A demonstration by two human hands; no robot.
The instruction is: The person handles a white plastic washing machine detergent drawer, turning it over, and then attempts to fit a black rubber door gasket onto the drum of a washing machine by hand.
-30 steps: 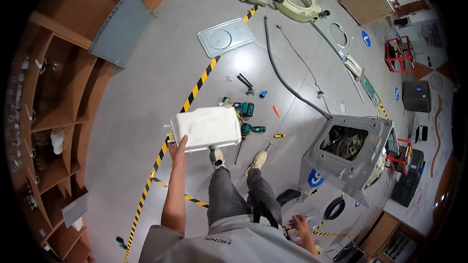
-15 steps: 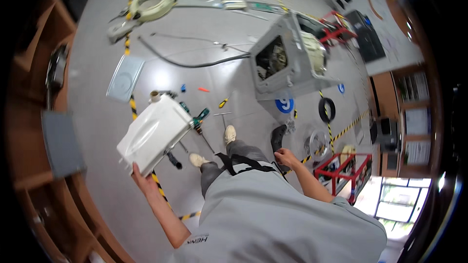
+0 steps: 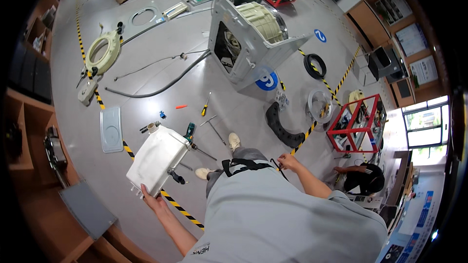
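My left hand (image 3: 153, 199) grips the lower end of a white plastic box (image 3: 157, 158), which has a short spout at the top and a dark hose fitting (image 3: 177, 176) at its side. My right hand (image 3: 288, 162) is raised by my waist, beside a black strap (image 3: 246, 166), its fingers closed around something thin and dark that I cannot make out. Below the box, partly hidden by it, lie a green-and-black drill (image 3: 189, 131) and long rods. A yellow screwdriver (image 3: 205, 105), a T-handle tool (image 3: 213, 129) and an orange piece (image 3: 181, 106) lie on the floor.
An opened grey appliance cabinet (image 3: 240, 56) stands ahead. A curved black block (image 3: 280, 129), clear tub (image 3: 319, 105), red rack (image 3: 353, 131) and crouching person (image 3: 363, 179) are rightward. Cream ring (image 3: 111, 56), hoses (image 3: 165, 87) and metal panel (image 3: 111, 129) lie ahead-left; wooden shelves (image 3: 19, 156) line the left.
My view has swung rightward, revealing the person and more of the red rack. My left hand still holds the white box; my right hand has come up by my waist, fingers closed.
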